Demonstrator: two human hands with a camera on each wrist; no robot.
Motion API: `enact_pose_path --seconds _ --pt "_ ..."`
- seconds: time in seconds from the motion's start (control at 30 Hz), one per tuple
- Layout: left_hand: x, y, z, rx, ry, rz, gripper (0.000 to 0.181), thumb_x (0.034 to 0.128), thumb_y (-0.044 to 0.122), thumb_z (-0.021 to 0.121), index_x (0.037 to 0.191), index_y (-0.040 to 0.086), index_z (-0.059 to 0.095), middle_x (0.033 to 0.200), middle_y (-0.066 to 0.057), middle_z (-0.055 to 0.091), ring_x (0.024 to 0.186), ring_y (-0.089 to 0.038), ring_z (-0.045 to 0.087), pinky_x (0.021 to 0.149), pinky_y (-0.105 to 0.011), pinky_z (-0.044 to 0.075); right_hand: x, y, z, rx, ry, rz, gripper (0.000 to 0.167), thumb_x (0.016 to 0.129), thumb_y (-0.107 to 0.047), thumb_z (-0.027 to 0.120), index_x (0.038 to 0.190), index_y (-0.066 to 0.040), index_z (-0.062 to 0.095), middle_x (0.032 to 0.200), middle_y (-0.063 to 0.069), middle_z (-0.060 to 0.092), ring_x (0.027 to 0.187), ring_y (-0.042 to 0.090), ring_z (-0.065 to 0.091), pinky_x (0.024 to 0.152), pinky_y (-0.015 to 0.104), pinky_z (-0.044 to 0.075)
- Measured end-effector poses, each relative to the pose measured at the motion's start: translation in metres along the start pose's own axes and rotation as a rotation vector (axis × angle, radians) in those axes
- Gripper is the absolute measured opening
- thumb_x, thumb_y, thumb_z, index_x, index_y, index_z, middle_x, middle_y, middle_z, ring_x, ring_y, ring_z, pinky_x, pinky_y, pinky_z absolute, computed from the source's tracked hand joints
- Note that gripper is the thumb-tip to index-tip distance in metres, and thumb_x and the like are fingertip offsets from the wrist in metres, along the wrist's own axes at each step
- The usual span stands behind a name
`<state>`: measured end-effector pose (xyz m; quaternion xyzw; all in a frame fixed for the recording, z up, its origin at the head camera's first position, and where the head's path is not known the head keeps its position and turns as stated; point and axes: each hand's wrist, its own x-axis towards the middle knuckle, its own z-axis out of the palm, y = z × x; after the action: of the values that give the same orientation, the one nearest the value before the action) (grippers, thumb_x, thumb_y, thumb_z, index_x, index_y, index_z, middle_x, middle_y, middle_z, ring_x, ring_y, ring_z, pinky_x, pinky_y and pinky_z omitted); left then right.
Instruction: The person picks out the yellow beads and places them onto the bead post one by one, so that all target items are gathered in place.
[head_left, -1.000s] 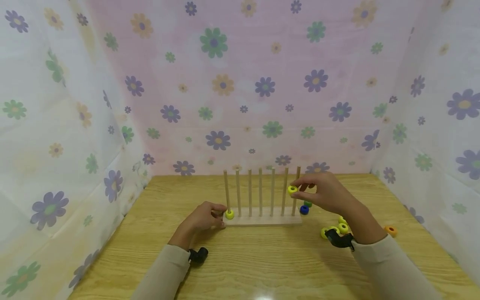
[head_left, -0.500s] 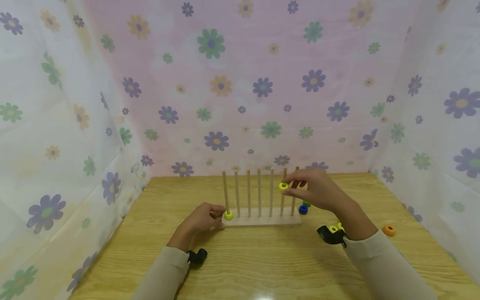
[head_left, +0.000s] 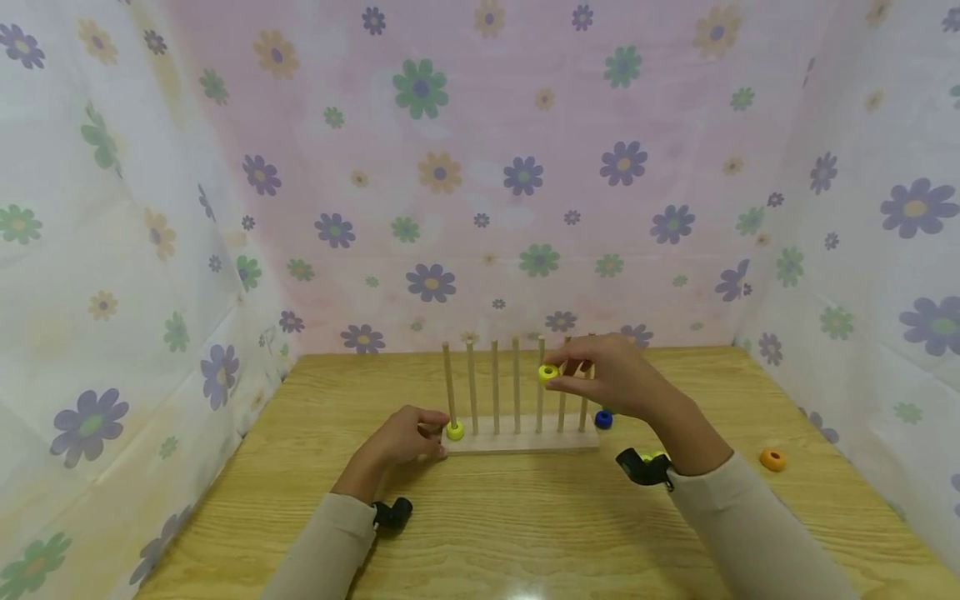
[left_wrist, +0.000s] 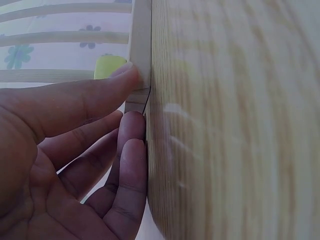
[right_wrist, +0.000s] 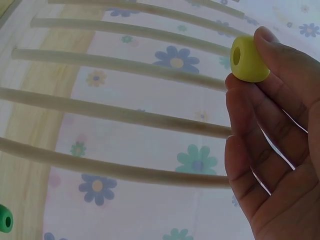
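A wooden rack [head_left: 517,440] with a row of several upright pegs stands on the table. Its left end is held by my left hand [head_left: 405,435], whose thumb [left_wrist: 112,87] lies on the base while curled fingers touch the end. A yellow bead [head_left: 454,432] sits at the bottom of the leftmost peg, beside that hand. Between thumb and fingertips my right hand [head_left: 618,377] pinches another yellow bead [right_wrist: 249,59], its hole showing. This bead is raised in front of the pegs right of the middle, below their tops. The right hand partly covers the rightmost pegs.
A blue bead [head_left: 603,419] lies off the rack's right end, with a green bead [right_wrist: 6,219] close by. Yellow beads [head_left: 657,456] are mostly hidden behind the right wrist's black camera mount [head_left: 642,467]. Farther right lies an orange bead [head_left: 772,459]. Flowered cloth surrounds the table.
My right hand has moved left along the pegs with the yellow bead, from near the rightmost peg to farther inward. The left hand stays at the rack's end.
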<state>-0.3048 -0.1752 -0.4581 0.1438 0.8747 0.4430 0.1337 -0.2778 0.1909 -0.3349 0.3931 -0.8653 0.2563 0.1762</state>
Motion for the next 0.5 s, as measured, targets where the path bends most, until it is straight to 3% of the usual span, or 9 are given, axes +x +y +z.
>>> enact_pose_path --seconds 0.5 --pt "-0.001 0.001 0.000 0.002 -0.001 0.014 0.057 0.0862 0.006 0.084 0.140 0.008 0.065 0.144 -0.015 0.062 0.111 -0.025 0.068 0.091 -0.041 0.060 0.013 -0.011 0.001 -0.001 -0.001 -0.032 0.027 0.090 -0.027 0.083 0.115 -0.016 0.079 0.101 -0.008 0.077 0.080 0.002 0.068 0.077 0.036 0.062"
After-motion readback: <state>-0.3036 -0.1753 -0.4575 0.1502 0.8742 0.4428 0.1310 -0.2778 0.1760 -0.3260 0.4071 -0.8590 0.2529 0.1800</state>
